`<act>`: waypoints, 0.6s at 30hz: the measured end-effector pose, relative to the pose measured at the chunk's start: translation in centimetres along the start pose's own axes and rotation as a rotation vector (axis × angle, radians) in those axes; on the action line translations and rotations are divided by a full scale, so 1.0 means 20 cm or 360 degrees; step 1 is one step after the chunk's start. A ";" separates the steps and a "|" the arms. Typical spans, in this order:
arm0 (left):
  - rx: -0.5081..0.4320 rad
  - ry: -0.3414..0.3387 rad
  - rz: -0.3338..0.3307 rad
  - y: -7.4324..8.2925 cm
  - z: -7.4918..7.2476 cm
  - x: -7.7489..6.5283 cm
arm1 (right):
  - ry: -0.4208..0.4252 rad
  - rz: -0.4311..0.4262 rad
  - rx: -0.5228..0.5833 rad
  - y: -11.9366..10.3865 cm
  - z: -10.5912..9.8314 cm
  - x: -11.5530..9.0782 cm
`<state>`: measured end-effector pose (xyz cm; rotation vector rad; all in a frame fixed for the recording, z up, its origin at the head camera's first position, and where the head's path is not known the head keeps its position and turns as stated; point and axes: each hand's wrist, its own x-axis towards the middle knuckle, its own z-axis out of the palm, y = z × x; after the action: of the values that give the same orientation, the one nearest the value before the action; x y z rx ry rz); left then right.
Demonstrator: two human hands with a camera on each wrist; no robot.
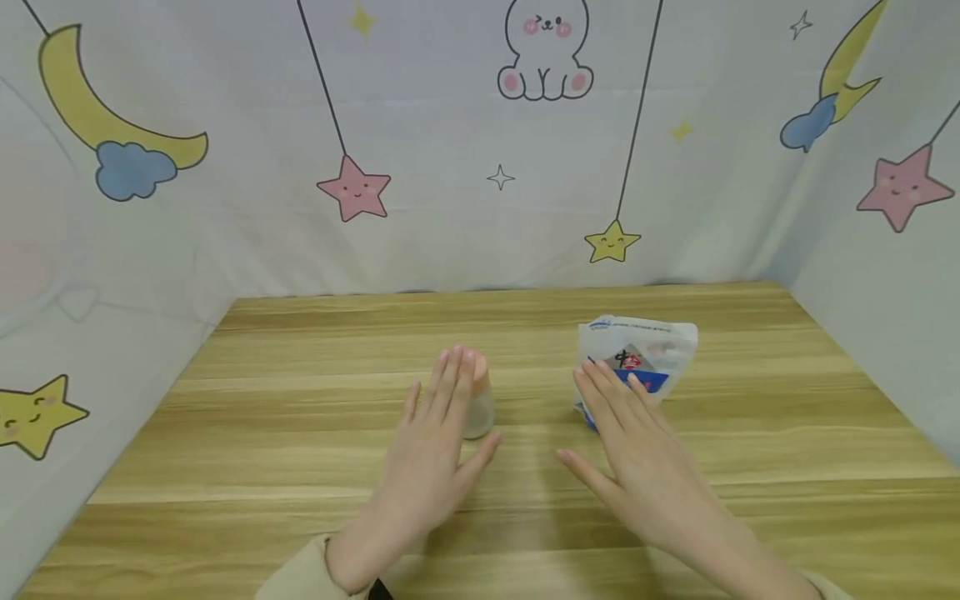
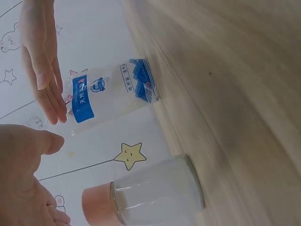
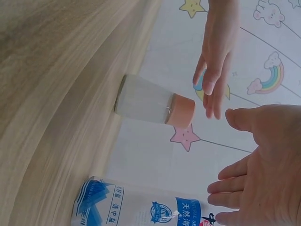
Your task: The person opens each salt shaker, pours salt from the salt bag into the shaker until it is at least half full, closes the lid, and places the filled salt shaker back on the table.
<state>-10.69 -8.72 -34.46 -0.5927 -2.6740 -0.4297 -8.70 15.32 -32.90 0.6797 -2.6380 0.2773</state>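
Observation:
A glass jar (image 3: 143,100) with an orange-pink lid (image 3: 181,111) stands upright on the table, partly covered by my left hand (image 1: 431,446) in the head view. That hand has straight fingers and holds nothing. To the right, a white and blue salt bag (image 1: 637,346) with printed characters stands on the table; it also shows in the left wrist view as a bag (image 2: 110,89) with blue mountains at its base. My right hand (image 1: 645,454) is held palm down in front of the bag, fingers extended, thumb apart, with nothing in it.
The wood-grain table (image 1: 315,367) reaches back to a white cloth backdrop (image 1: 435,242) printed with stars, moons and a bear. Cloth walls also rise at the left and right sides. A beige sleeve (image 1: 296,575) covers the left forearm.

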 end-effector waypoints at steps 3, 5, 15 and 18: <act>-0.0060 0.0001 -0.0036 -0.02 0.00 0.01 | -0.0017 0.0020 0.0033 0.00 0.00 0.01; -0.0109 -0.0016 -0.0074 -0.03 0.00 0.02 | -0.0017 0.0029 0.0059 -0.01 0.00 0.01; -0.0314 -0.0072 -0.0148 -0.06 0.01 0.05 | 0.0055 -0.0042 0.0094 -0.01 0.02 0.05; -0.0334 -0.0071 -0.0140 -0.07 0.01 0.06 | 0.0074 -0.0061 0.0110 -0.01 0.02 0.06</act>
<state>-12.33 -9.48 -34.50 -0.5510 -2.7243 -0.7371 -9.77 14.58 -32.75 0.7360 -2.5787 0.3703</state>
